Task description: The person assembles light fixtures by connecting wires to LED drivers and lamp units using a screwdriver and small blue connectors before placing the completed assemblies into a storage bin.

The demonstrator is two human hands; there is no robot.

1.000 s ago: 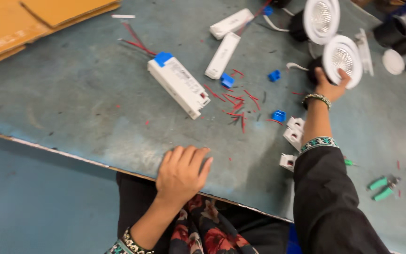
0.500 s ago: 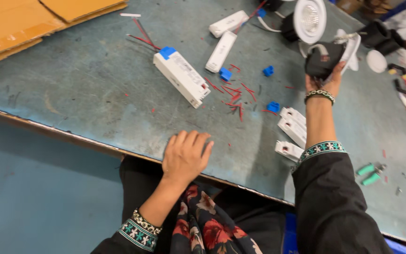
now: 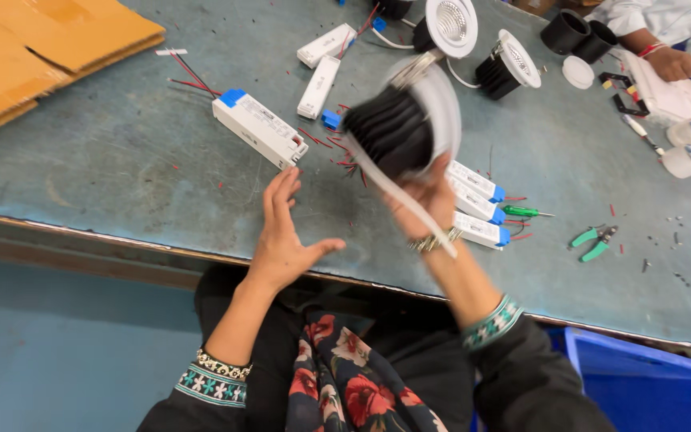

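**One Head-Worn Camera, Looking Steeply Down**

A single view covered the scene, taken from the person's head and tilted steeply down over their own lap and forearms. It faced forward across the grey-blue table (image 3: 121, 184), whose near edge ran slantwise through the lower half of the frame. The camera sat close: the left hand (image 3: 285, 232) and right hand (image 3: 429, 204) filled the centre, and the lifted black-finned lamp (image 3: 401, 128) was blurred. The far upper right corner caught a co-worker's hands (image 3: 685, 68). No second view shared the scene.
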